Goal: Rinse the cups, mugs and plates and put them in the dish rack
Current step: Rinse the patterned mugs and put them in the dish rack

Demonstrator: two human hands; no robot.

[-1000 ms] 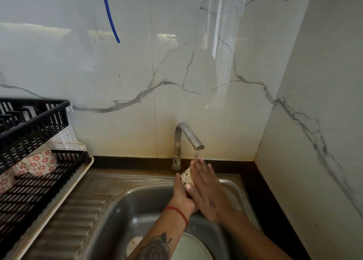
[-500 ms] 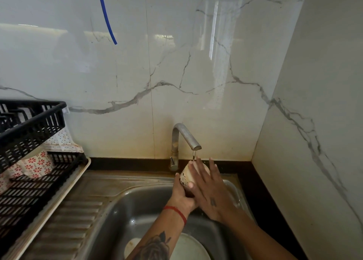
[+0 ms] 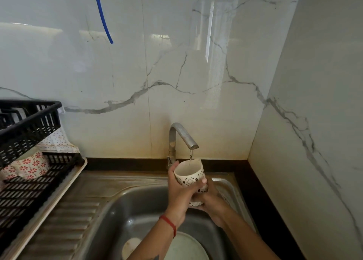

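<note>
In the head view, a cream ceramic cup with dark dash markings (image 3: pixel 189 176) is held, mouth tilted toward the camera, under the bent steel tap (image 3: pixel 181 135), from which a thin stream of water falls onto its far rim. The cup is gripped around its side by the left hand (image 3: pixel 179 191), a red thread seen at the wrist, and cupped from below by the right hand (image 3: pixel 211 199), fingers curled round its base. Below, in the stainless steel sink (image 3: pixel 137 206), a pale round plate (image 3: pixel 186 246) is seen. A black plastic dish rack (image 3: pixel 29 151) stands at left, with a white mug with red flower print (image 3: pixel 32 164) inside it.
</note>
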